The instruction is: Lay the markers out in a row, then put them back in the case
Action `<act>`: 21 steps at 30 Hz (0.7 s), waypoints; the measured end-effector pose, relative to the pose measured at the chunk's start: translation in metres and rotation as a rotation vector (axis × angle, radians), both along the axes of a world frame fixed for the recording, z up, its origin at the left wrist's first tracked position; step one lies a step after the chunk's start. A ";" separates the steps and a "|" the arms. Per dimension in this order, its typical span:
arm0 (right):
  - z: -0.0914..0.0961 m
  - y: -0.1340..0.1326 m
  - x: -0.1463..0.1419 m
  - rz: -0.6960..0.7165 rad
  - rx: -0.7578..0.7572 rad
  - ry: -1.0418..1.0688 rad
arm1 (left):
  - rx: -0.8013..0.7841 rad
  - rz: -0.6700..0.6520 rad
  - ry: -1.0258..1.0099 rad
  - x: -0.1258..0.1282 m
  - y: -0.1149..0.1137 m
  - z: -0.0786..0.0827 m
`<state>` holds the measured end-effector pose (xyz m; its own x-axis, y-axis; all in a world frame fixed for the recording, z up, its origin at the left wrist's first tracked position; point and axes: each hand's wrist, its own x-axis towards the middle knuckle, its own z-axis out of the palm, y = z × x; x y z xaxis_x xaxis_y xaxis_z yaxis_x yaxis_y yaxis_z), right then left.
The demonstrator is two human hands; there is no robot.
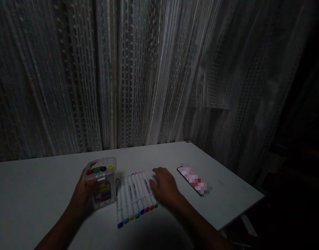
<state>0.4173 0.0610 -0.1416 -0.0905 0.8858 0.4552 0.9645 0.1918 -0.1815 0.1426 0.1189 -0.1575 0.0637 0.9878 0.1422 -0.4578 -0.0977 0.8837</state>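
Note:
A clear plastic marker box (pixel 103 185) stands on the white table (pixel 44 187), with a few markers upright inside it, their coloured caps showing at the top. My left hand (pixel 83 194) is wrapped round the box's left side. Beside the box, several white markers (pixel 134 198) with coloured caps lie in a row. My right hand (pixel 164 187) rests palm down at the right end of that row, fingers loosely curved and touching the nearest marker, holding nothing.
A phone (pixel 194 180) with a lit screen lies on the table to the right of my right hand. A pale curtain (pixel 149 69) hangs right behind the table. The table's right edge (pixel 253 205) is close, with dark space beyond.

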 end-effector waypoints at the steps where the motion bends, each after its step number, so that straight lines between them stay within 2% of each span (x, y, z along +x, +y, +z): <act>1: -0.002 -0.016 0.022 -0.069 0.070 -0.009 | 0.011 -0.003 0.002 0.000 0.000 0.000; 4: -0.014 -0.059 0.092 -0.308 0.173 -0.057 | 0.063 -0.033 0.000 0.000 -0.002 0.002; 6: -0.023 -0.076 0.126 -0.450 0.107 -0.089 | 0.077 -0.051 -0.012 0.001 -0.004 0.004; 7: -0.027 -0.081 0.135 -0.475 0.048 -0.095 | 0.086 -0.053 -0.016 0.002 -0.005 0.005; 11: -0.031 -0.078 0.138 -0.529 -0.107 -0.094 | 0.120 -0.051 0.006 0.005 -0.010 0.008; 14: -0.025 -0.067 0.131 -0.608 -0.140 -0.092 | 0.127 -0.060 -0.003 0.006 -0.012 0.008; 21: -0.015 -0.047 0.138 -0.649 -0.195 -0.121 | 0.191 -0.044 0.017 0.004 -0.010 0.007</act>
